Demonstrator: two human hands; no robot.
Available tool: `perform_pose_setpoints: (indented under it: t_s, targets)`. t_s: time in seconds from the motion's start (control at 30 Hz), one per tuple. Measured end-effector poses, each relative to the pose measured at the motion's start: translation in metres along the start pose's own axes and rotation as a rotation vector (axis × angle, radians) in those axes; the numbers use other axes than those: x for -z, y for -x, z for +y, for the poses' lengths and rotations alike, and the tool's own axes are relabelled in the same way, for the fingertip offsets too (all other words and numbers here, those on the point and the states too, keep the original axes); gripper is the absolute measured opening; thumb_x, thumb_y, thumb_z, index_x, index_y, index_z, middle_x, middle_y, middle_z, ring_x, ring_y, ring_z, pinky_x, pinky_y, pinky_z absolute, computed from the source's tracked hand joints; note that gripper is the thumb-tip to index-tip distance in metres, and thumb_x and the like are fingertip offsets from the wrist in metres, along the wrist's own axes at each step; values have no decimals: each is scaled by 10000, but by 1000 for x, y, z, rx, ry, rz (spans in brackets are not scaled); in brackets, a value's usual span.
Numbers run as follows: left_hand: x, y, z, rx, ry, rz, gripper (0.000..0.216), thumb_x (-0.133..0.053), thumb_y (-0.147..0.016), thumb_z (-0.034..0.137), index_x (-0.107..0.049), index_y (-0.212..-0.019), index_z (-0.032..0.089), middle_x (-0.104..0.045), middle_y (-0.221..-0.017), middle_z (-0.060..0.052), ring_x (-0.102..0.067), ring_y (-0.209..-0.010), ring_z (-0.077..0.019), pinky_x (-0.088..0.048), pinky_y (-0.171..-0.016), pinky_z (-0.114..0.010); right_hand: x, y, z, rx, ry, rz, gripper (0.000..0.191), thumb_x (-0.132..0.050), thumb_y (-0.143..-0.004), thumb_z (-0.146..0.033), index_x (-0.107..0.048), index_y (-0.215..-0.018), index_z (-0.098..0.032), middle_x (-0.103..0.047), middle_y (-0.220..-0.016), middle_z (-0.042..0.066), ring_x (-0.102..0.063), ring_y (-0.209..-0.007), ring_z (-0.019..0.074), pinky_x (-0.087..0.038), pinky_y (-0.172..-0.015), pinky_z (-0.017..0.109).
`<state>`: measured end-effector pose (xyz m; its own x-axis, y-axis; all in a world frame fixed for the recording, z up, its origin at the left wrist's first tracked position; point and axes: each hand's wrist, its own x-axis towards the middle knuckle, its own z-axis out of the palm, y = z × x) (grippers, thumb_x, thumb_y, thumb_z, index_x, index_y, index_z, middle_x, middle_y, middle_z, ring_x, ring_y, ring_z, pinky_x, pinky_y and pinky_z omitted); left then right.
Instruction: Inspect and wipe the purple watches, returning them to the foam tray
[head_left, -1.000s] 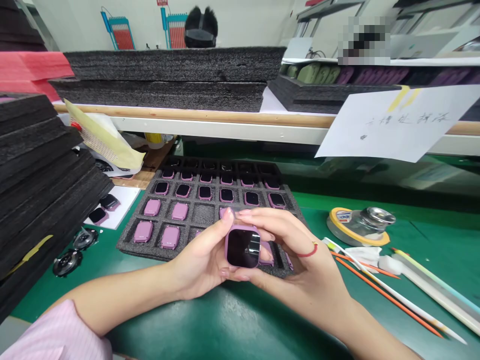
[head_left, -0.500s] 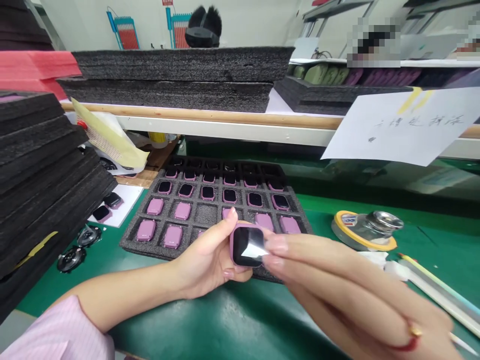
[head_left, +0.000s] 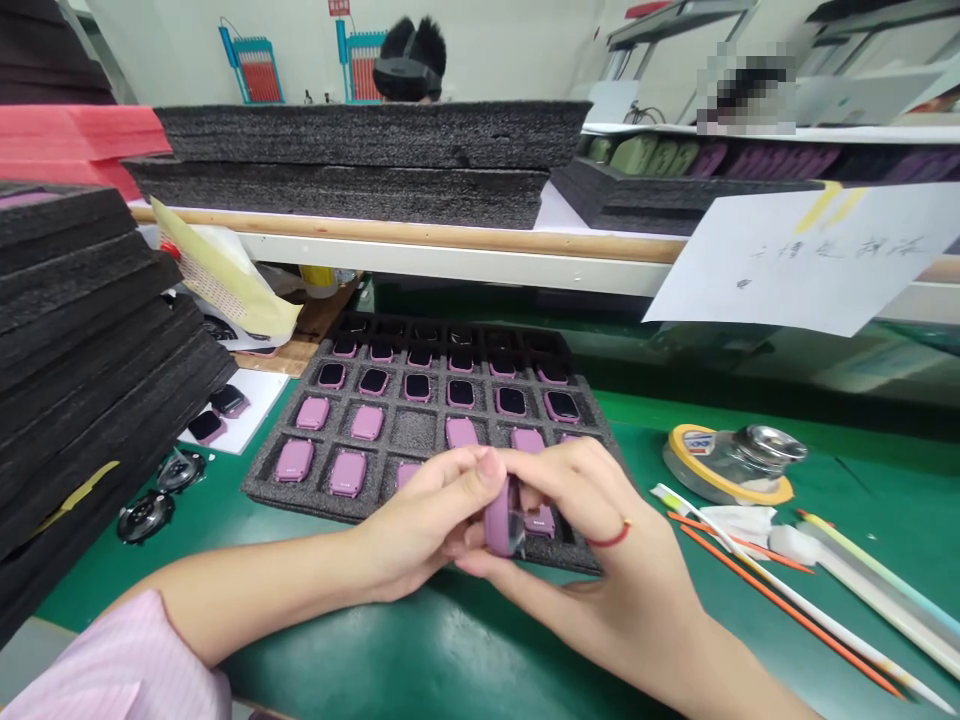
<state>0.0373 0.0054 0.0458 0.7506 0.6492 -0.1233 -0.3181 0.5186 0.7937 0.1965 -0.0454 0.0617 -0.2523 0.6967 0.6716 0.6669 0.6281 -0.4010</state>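
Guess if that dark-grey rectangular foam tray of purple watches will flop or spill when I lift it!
The tray may bend a little, since it looks like spongy foam. If pushed, it's unlikely to tip, being broad and low. If tilted, the watches might slide out, since they lie uncovered.

The left hand [head_left: 431,520] and right hand [head_left: 611,530] meet around a watch [head_left: 496,522] in front of a tray [head_left: 311,503] holding more watches [head_left: 460,393], on the table [head_left: 420,650]. Left of the tray stands a foam stack [head_left: 90,330]; to its right lie sticks [head_left: 795,612], and behind these a tape roll [head_left: 685,474], with a jar [head_left: 763,448] that seems to stand inside it, though its base is unclear. A shelf [head_left: 450,256] runs behind, a paper [head_left: 795,265] hanging at its right.
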Motion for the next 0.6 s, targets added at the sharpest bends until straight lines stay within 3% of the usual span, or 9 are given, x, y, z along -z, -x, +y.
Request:
perform_pose_setpoints:
  t_s: [0.17, 0.43, 0.6]
  targets:
    - [-3, 0, 7, 73, 52, 32, 615, -624, -791, 756, -646, -841, 143, -588, -766, -23, -487, -566, -90, -253, -416, -188, 3, -1, 4, -29, -95, -22, 471, -766, -864, -408, -559, -1258, -253, -693, -962, 47, -635, -879, 209, -536, -760, 357]
    - [-5, -1, 5, 99, 119, 59, 520, -676, -810, 651, -619, -825, 135, -634, -762, -35, -428, -497, -52, -224, -416, -181, 6, -5, 17, 38, -90, -46, 485, -794, -836, -332, -585, -1263, -237, -714, -1112, 75, -658, -1019, 225, -548, -890, 365]
    - [-7, 2, -9, 301, 33, 44, 373, -707, -811, 489, -517, -778, 169, -678, -811, -46, -393, -477, -42, -216, -444, -193, -15, -30, 52, -300, -60, 25, 293, -693, -876, -392, -665, -1097, -201, -739, -1044, 82, -699, -918, 233, -575, -836, 386]
